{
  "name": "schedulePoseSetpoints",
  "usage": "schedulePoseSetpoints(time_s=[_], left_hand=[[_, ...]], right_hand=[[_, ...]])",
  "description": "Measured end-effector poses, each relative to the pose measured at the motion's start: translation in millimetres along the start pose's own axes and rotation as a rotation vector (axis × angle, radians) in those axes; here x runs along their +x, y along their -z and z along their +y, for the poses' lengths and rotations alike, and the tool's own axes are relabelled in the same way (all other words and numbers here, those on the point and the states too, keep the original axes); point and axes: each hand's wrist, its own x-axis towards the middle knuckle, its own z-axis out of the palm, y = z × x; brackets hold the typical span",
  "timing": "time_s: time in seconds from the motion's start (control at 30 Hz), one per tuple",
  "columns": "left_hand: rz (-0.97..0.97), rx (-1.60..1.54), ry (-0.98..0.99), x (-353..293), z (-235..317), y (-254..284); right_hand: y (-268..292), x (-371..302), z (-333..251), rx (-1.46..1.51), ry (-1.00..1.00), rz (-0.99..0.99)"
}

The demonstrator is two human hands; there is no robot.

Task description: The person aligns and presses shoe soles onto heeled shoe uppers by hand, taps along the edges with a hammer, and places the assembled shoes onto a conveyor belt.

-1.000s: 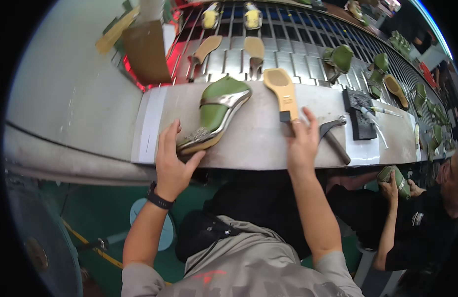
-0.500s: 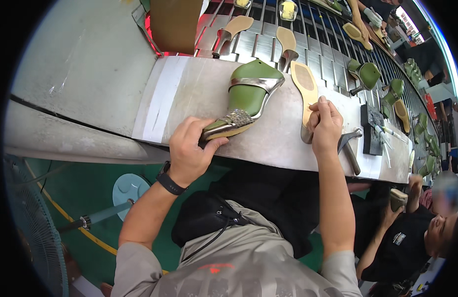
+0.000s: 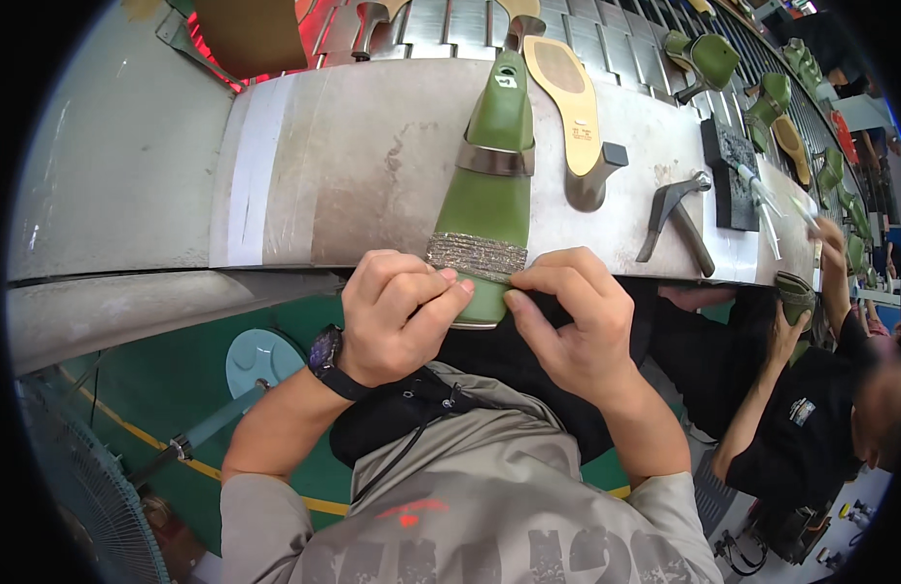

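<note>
A green shoe last (image 3: 484,204) lies with its toe toward me over the table's front edge. Across its forefoot runs a glittery strap (image 3: 478,255), and higher up a plain metallic strap (image 3: 496,159) wraps around it. My left hand (image 3: 402,316) is closed at the left of the toe, fingertips pressed against the last just below the glittery strap. At the other side, my right hand (image 3: 579,316) pinches the right end of that strap between thumb and forefinger. The fingertips partly cover the strap's lower edge.
Right of the last lie a tan insole with a heel (image 3: 573,107), a hammer (image 3: 676,219) and a black block (image 3: 731,175) with white tubes. Beyond runs a roller conveyor (image 3: 450,29) with shoe parts. A co-worker (image 3: 801,419) holds another last at the right. A fan (image 3: 85,477) stands lower left.
The last has been turned so its toe points at me. My right hand has come from beside the insole to the strap. The left hand has shifted its hold around the toe.
</note>
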Motion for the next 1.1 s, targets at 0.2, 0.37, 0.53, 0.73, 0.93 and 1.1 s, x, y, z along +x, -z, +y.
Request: schedulePoseSetpoints(time_s=[0.2,0.37,0.53,0.73,0.93,1.1], left_hand=[[-0.011,-0.004,-0.014,-6,1,-4],[-0.015,-0.021,-0.007,-10,0,-6],[0.051,0.015,0.081,-10,5,-7],[0.04,-0.043,0.097,-20,-2,-18],[0.008,-0.069,0.107,-15,-1,-16],[-0.076,-0.046,0.103,-14,2,-12]], right_hand=[[16,14,6,0.098,-0.112,-0.253],[20,28,9,0.025,-0.067,-0.416],[29,33,11,0.053,-0.113,-0.487],[28,24,15,0.243,-0.358,-0.431],[25,25,19,0.193,-0.133,-0.388],[32,36,24,0.244,-0.199,-0.574]])
